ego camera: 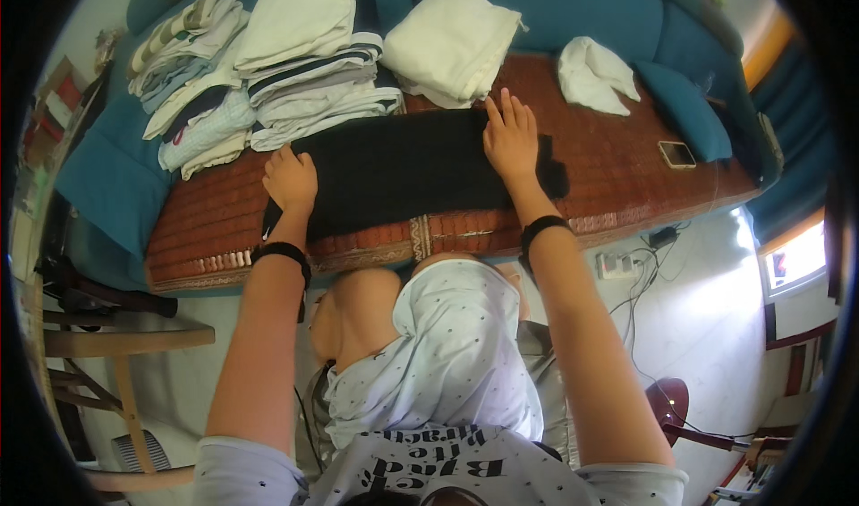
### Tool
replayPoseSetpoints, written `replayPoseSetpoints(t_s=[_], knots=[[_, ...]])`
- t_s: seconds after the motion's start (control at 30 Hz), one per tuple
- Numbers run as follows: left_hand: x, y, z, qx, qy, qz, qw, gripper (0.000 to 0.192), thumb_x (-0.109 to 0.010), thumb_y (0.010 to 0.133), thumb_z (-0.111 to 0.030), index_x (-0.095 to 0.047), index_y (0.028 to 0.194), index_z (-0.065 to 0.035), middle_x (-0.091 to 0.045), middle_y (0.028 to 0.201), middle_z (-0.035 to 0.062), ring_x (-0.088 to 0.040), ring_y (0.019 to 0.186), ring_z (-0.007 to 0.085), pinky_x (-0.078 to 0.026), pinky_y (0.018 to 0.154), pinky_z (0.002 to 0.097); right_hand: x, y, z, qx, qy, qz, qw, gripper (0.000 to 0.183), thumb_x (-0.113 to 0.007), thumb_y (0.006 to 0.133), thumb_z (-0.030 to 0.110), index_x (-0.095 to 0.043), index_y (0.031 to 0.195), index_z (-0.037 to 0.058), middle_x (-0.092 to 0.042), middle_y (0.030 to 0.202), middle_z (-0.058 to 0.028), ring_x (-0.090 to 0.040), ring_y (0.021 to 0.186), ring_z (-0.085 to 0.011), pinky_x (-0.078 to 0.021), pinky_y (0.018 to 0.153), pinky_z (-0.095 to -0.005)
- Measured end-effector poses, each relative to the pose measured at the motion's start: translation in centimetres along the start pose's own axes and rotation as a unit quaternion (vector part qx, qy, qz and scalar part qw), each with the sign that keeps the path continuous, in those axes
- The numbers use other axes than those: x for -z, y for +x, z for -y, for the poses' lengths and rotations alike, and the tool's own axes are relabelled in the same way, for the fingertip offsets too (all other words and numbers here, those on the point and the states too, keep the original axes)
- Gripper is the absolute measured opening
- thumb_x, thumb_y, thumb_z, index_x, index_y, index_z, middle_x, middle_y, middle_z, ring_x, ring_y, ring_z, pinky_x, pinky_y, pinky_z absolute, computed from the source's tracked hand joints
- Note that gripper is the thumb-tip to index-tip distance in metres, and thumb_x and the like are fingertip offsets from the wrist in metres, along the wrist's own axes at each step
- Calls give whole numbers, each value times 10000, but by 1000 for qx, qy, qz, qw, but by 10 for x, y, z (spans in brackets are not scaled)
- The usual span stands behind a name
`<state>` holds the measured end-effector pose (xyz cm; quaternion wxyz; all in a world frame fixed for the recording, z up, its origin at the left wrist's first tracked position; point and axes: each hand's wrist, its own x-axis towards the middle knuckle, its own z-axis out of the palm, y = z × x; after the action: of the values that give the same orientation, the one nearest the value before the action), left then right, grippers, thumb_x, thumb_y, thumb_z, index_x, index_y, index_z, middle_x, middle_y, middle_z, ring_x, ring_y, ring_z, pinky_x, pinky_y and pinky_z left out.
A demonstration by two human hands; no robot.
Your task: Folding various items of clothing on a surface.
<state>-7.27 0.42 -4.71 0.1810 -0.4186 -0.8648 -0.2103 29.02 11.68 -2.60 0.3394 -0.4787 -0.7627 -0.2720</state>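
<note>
A black piece of folded cloth [402, 170], perhaps a garment, lies spread lengthwise on the brown sofa mat [604, 170]. At its left end rests my left hand [290, 178], fingers bent; whether they pinch the fabric is hidden. My right hand [511, 137] lies palm down near the cloth's right end, fingers stretched out and holding nothing. Past that hand, a narrower black part [553, 167] sticks out to the right. Just beyond the cloth stands a stack of folded white and striped clothes [315, 83]. A folded cream-white cloth pile [453, 43] sits behind my right hand.
Another stack of folded clothes [194, 83] stands at the far left. To the right lie a crumpled white cloth [594, 76], a phone [676, 155] and a teal cushion [684, 110]. A power strip [616, 266] with cables is on the floor. A wooden chair [127, 341] stands at left.
</note>
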Motion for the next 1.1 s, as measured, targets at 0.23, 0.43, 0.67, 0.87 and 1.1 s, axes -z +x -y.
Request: replayPoseSetpoints(t_s=[0.23,0.43,0.67,0.87,1.1], knots=[[40,1,8,23,19,121,992,655,-588,860,-433,-370,1430,-194,-442,1314,227,-462,1190,421,-447,929,506,30,23,7,113,2,-14,994,578,-640,794,152,-537,1353,256,-425,1486,-107,-442,1323,-268,-318,1116,-424],[62,-16,19,69,-7,220,973,737,-639,842,-426,-276,1460,-253,-472,1268,253,-513,1156,432,-468,908,519,63,35,125,195,207,85,955,549,-624,823,243,-526,1363,240,-392,1511,-95,-393,1355,-327,-332,1097,-477],[71,-1,40,-77,-158,257,950,832,-725,735,-198,-276,1436,-198,-635,1101,298,-646,1016,403,-496,884,449,64,13,162,263,165,368,877,456,-561,899,367,-567,1327,207,-484,1442,-101,-379,1378,-281,-320,1099,-521],[107,15,20,105,-130,415,894,1072,-815,627,-265,-201,1483,-65,-475,1365,279,-571,1162,382,-492,914,456,89,32,192,73,457,354,812,547,-634,854,455,-576,1313,162,-619,1274,-114,-535,1236,-284,-400,1046,-449],[150,-5,-14,48,-492,343,798,1086,-757,705,-15,-16,1483,-172,-528,1235,219,-556,1098,277,-460,911,364,121,65,224,-267,684,441,515,899,-663,837,554,-319,1470,16,-520,1317,-221,-524,1187,-298,-440,958,-489]])
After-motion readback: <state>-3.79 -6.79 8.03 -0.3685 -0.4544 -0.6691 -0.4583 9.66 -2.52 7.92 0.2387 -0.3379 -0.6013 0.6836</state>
